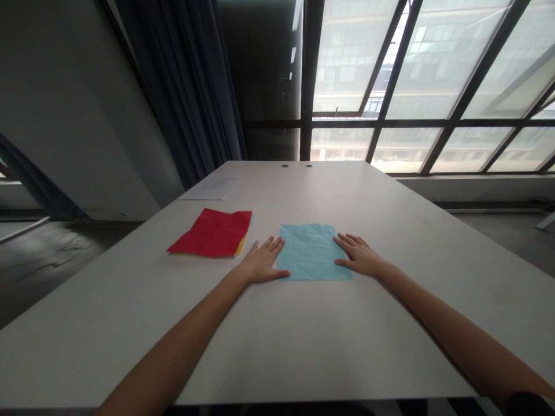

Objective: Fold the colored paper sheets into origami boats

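Observation:
A light blue square of paper point(310, 252), marked with crossing fold creases, lies spread on the white table. My left hand point(265, 261) rests flat at its left edge, fingers spread, with the fingertips and thumb touching the paper. On the opposite side, my right hand point(358, 254) lies with its fingers apart, fingertips and thumb on the right edge. Left of my left hand is a small stack of creased paper with a red sheet point(212, 232) on top. A yellow sheet point(240, 246) and a bit of light blue show from under it.
The white table point(312, 335) stretches away from me towards the windows point(416, 75). A printed white sheet point(211, 188) lies at its far left edge. Two dark round holes point(285, 166) sit near the far end. A dark blue curtain point(186, 75) hangs behind on the left.

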Available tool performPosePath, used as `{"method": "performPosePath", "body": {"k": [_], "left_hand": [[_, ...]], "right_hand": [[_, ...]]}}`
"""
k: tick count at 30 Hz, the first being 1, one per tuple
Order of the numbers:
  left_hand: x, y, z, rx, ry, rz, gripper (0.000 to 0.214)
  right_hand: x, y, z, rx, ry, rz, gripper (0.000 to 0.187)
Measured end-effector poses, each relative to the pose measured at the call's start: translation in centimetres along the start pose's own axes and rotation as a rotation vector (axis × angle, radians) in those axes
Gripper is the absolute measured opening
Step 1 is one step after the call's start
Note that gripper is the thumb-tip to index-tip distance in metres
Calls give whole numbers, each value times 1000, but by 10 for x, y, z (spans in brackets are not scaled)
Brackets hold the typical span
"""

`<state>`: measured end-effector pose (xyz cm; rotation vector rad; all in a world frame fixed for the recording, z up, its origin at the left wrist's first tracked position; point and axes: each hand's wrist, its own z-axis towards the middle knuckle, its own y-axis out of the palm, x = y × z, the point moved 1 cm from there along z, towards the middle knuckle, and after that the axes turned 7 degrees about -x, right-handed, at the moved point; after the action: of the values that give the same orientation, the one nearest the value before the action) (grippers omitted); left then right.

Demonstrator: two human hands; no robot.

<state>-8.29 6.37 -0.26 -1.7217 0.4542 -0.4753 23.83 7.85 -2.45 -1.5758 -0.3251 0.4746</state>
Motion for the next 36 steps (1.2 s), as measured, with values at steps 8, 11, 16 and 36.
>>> {"method": "performPosePath", "body": {"k": [8, 11, 16, 36], "left_hand": [[-2, -5, 8, 114, -10, -27, 62], [1, -13, 19, 208, 9, 17, 53], [13, -28, 40, 261, 129, 57, 41], [-14, 0, 40, 67, 11, -47, 64]], "right_hand": [[2, -4, 1, 19, 2, 42, 63], [0, -12, 5, 118, 1, 54, 54], [-20, -36, 21, 295, -130, 34, 37], [-14, -3, 25, 81, -43, 84, 50]]}}
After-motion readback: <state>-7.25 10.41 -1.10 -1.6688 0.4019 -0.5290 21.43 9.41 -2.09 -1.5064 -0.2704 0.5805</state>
